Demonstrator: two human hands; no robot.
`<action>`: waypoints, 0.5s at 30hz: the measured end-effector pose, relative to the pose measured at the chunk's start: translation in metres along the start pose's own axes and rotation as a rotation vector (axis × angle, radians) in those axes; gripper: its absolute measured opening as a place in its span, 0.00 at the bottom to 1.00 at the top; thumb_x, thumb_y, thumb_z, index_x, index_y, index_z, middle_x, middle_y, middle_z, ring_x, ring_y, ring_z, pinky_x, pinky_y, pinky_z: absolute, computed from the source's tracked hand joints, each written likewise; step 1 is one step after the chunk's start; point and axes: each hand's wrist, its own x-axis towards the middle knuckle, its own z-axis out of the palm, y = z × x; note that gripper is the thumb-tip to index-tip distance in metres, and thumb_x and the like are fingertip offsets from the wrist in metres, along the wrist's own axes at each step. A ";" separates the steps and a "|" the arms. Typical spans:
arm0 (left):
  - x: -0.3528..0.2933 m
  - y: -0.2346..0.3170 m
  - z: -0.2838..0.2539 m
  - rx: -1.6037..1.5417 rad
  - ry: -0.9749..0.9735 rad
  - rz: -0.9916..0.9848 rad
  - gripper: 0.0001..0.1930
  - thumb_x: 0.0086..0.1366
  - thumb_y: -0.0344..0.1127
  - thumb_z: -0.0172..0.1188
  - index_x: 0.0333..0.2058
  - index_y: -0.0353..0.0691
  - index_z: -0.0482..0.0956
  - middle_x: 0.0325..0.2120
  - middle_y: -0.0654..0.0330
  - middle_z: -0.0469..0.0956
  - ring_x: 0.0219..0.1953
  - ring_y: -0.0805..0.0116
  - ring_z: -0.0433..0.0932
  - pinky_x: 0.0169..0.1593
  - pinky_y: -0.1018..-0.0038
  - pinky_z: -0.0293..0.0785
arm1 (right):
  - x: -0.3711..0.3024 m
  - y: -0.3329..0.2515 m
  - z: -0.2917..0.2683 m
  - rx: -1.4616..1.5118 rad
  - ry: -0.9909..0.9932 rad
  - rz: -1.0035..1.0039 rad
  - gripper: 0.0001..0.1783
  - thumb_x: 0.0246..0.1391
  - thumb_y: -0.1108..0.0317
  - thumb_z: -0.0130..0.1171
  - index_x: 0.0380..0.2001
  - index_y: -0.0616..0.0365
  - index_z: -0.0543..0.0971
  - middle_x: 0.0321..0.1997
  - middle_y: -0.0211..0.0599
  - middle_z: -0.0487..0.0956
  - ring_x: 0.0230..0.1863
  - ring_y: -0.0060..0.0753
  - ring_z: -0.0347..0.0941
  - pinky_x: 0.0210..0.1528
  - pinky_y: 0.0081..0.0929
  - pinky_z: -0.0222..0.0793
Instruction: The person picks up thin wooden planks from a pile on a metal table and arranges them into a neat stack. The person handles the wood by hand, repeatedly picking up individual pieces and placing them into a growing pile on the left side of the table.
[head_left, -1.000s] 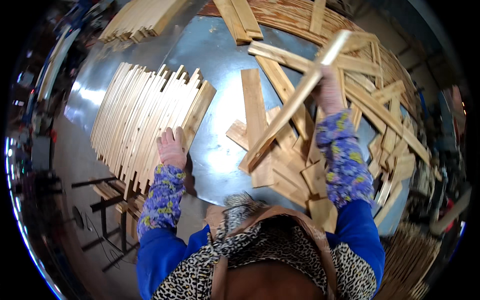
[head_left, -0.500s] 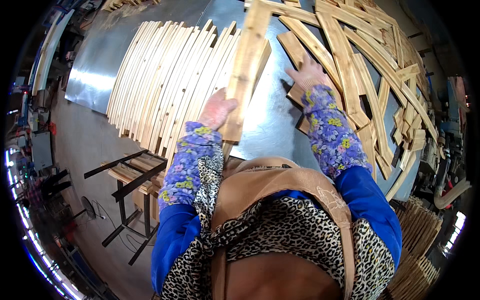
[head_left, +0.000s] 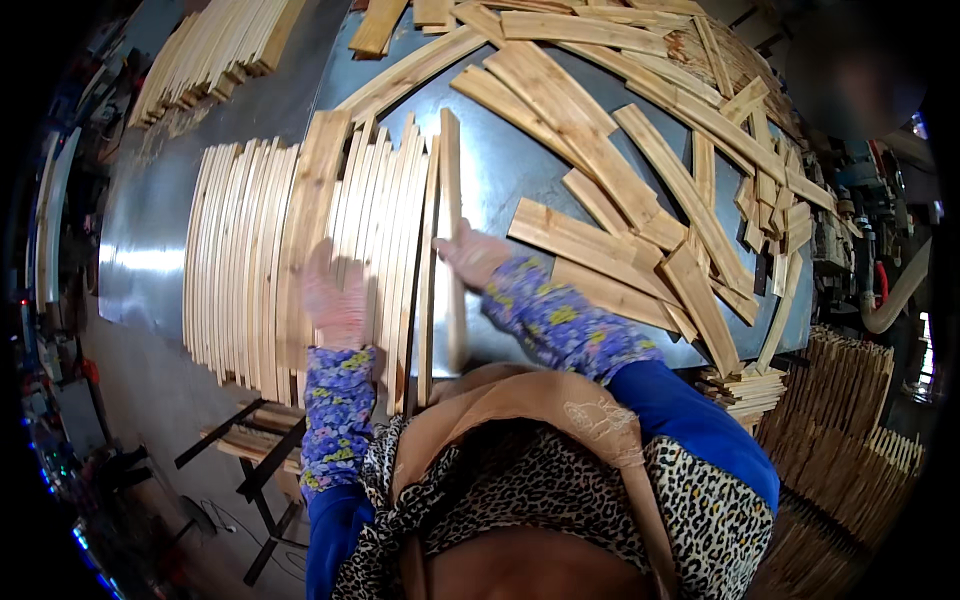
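A row of narrow wooden slats [head_left: 235, 260] stands packed side by side on the metal table. One wider board [head_left: 316, 190] lies flat on top of the row. My left hand [head_left: 335, 300] rests over this board's near part and the slats beside it, fingers outstretched and slightly blurred. At the row's right end, a single slat [head_left: 450, 170] stands a little apart, its near end smeared by motion. My right hand [head_left: 472, 256] has its fingers around this slat's right side and top edge. Some of its fingertips are hard to make out.
Loose boards [head_left: 580, 130] lie criss-crossed on the right half of the metal table [head_left: 500, 330]. Another slat bundle [head_left: 225, 50] lies at the far left. A dark metal stand [head_left: 262, 465] holds wood at the near left; stacked slats [head_left: 830, 400] stand at the near right.
My left hand has moved left, and the flat board now lies across the row. My right hand has come from the loose boards to a slat at the row's right end.
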 end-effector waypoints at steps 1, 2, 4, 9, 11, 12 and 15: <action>0.010 -0.006 0.023 -0.157 -0.045 -0.101 0.25 0.71 0.29 0.64 0.65 0.36 0.77 0.68 0.47 0.73 0.69 0.49 0.73 0.74 0.55 0.73 | 0.016 0.001 0.014 -0.005 0.042 -0.028 0.49 0.75 0.31 0.40 0.72 0.71 0.65 0.65 0.67 0.80 0.67 0.62 0.78 0.71 0.50 0.71; 0.019 -0.008 0.040 0.245 -0.095 0.194 0.24 0.70 0.33 0.65 0.63 0.37 0.79 0.65 0.46 0.76 0.66 0.48 0.75 0.72 0.56 0.74 | 0.029 0.001 0.021 0.041 0.026 -0.051 0.49 0.74 0.31 0.42 0.71 0.72 0.65 0.63 0.67 0.81 0.66 0.63 0.78 0.70 0.51 0.72; 0.027 -0.006 0.084 0.706 -0.175 0.546 0.24 0.69 0.40 0.66 0.60 0.37 0.81 0.59 0.44 0.81 0.63 0.46 0.79 0.68 0.57 0.75 | 0.043 0.007 0.034 0.080 -0.060 -0.051 0.49 0.72 0.32 0.47 0.71 0.72 0.66 0.63 0.66 0.81 0.65 0.65 0.78 0.70 0.52 0.71; 0.071 0.022 0.167 0.900 -0.271 0.605 0.24 0.69 0.43 0.68 0.60 0.41 0.83 0.58 0.47 0.83 0.62 0.46 0.80 0.68 0.56 0.74 | 0.033 0.069 -0.008 -0.106 0.231 -0.417 0.41 0.64 0.39 0.62 0.66 0.63 0.76 0.61 0.59 0.83 0.65 0.64 0.77 0.69 0.54 0.71; 0.119 0.034 0.180 1.013 -0.260 0.591 0.25 0.70 0.46 0.67 0.61 0.41 0.83 0.59 0.48 0.83 0.62 0.47 0.80 0.68 0.57 0.74 | 0.052 0.130 -0.076 -0.365 0.878 -0.420 0.29 0.47 0.49 0.73 0.46 0.59 0.83 0.50 0.54 0.84 0.60 0.60 0.77 0.64 0.54 0.74; 0.150 0.037 0.182 1.039 -0.222 0.576 0.25 0.71 0.48 0.66 0.61 0.40 0.83 0.59 0.48 0.83 0.63 0.47 0.80 0.69 0.57 0.74 | 0.018 0.109 -0.143 -0.318 0.610 -0.046 0.31 0.46 0.51 0.73 0.50 0.58 0.80 0.56 0.55 0.82 0.61 0.63 0.76 0.63 0.55 0.73; 0.246 0.053 0.205 1.255 -0.223 0.820 0.31 0.70 0.52 0.66 0.65 0.40 0.79 0.60 0.45 0.81 0.62 0.43 0.80 0.68 0.56 0.74 | 0.050 0.227 -0.195 -0.511 0.818 0.007 0.56 0.46 0.48 0.75 0.76 0.53 0.64 0.65 0.58 0.75 0.64 0.65 0.75 0.67 0.53 0.73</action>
